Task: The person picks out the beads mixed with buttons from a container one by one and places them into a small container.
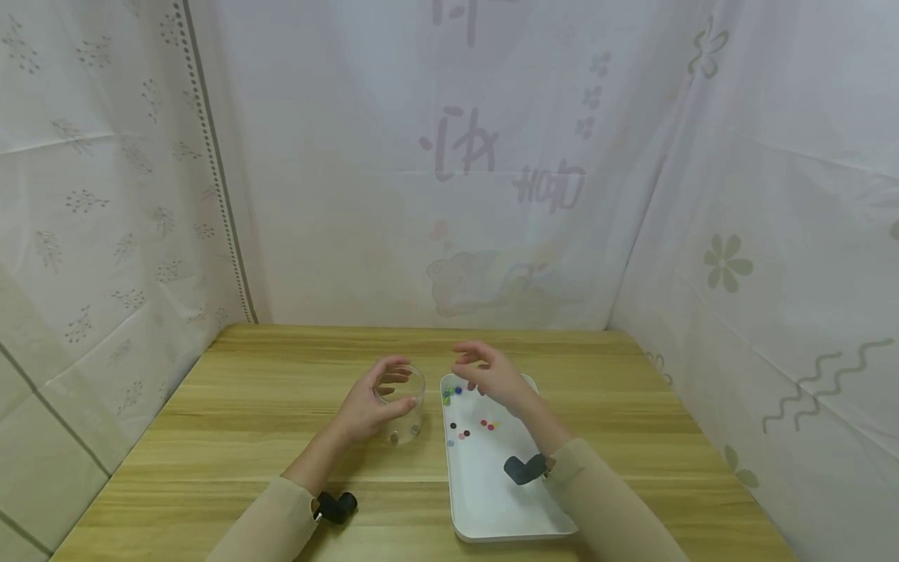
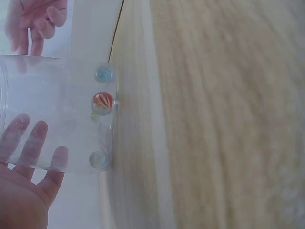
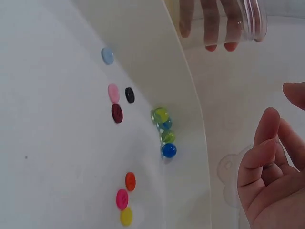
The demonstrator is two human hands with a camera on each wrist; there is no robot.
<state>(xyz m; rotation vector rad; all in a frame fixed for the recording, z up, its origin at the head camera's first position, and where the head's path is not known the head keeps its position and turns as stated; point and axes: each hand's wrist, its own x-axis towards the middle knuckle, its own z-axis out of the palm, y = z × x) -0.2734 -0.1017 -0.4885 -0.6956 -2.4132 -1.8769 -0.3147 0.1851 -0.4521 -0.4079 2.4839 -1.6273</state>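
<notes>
My left hand (image 1: 365, 406) is curved round the side of a clear plastic jar (image 1: 405, 423), thumb in front and fingers behind. Several glass marbles lie at the jar's bottom, among them a red-and-white one (image 2: 102, 102) and a pale blue one (image 2: 103, 74). Over the far part of a white tray (image 1: 495, 492) hovers my right hand (image 1: 495, 378), its fingers loosely bent, with nothing showing between them. In the tray, blue and green marbles (image 3: 168, 150) sit together in the far left corner. Several small buttons (image 3: 122, 199) in pink, yellow, black and blue lie scattered nearby.
The jar and tray stand side by side on a wooden table (image 1: 267, 437), jar on the left. The tray has raised walls. Patterned white curtains (image 1: 337, 195) hang behind the table and along both sides.
</notes>
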